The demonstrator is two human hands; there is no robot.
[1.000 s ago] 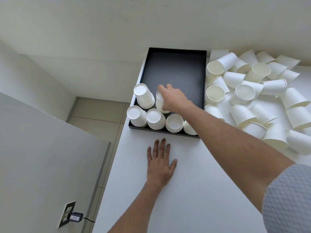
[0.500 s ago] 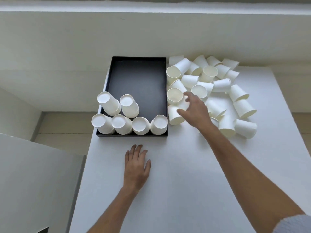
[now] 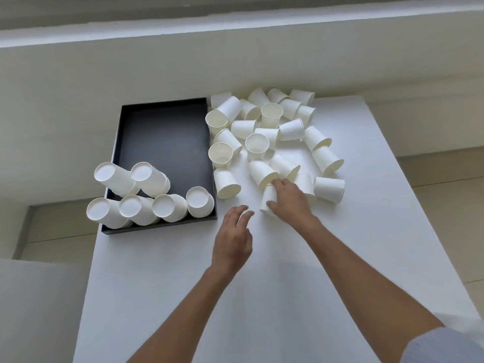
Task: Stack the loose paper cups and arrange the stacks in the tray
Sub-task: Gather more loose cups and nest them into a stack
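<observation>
Plain white paper cup, upside down on the white table at the near edge of the loose cup pile, right hand curled round it. Left hand just beside, fingers relaxed, holding nothing. Black tray left of pile, six inverted cup stacks along its near end.

I note the paper cups: white, matt, smooth. Tray: black, matt, faintly grained floor. Desk: white, smooth, matt. Sleeve: woven cloth.
</observation>
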